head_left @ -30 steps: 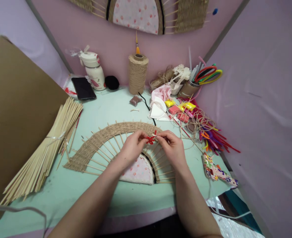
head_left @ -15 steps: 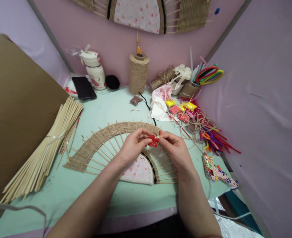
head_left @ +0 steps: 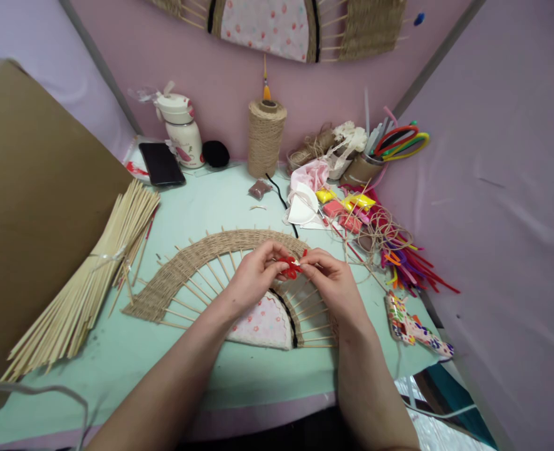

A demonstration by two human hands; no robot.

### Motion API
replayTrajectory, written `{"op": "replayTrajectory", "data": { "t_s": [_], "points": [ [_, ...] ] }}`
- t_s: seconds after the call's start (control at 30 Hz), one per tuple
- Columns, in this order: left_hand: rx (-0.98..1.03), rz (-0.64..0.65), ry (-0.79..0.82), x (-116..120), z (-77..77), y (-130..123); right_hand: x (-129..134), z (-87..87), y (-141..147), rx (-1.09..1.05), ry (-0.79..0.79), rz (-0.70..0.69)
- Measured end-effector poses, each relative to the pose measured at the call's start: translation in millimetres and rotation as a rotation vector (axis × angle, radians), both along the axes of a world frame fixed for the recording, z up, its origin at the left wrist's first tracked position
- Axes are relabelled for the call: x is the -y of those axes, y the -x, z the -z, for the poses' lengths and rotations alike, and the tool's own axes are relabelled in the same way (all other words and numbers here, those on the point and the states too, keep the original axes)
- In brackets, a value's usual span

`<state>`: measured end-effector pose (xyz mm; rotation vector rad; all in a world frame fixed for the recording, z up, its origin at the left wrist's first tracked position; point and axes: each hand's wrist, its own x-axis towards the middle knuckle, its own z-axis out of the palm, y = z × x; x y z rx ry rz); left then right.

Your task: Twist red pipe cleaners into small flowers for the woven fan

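Evidently, the red flower [head_left: 291, 270] lies above the woven fan [head_left: 239, 240], directly between two narrow pinches — left hand [head_left: 253, 274] gripping its left edge, right hand [head_left: 329, 275] its right side — equally near, long axis not discernible.

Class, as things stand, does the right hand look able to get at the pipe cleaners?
Probably, if the right hand lets go of the red flower: the pipe cleaners lie nearby to its right, though loose twine covers part of them.
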<state>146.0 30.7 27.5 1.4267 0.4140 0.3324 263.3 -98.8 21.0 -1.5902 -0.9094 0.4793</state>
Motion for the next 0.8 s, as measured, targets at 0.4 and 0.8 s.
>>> {"op": "replayTrajectory", "data": {
  "t_s": [0.4, 0.8],
  "points": [
    [-0.05, -0.035, 0.209, -2.2, -4.8, -2.5, 0.0, -4.1, 5.8, 0.396, 0.002, 0.028],
    [-0.095, 0.02, 0.172, -3.1, 2.0, -0.3, 3.5, 2.5, -0.3, 0.749, 0.068, -0.031]
  ]
}}
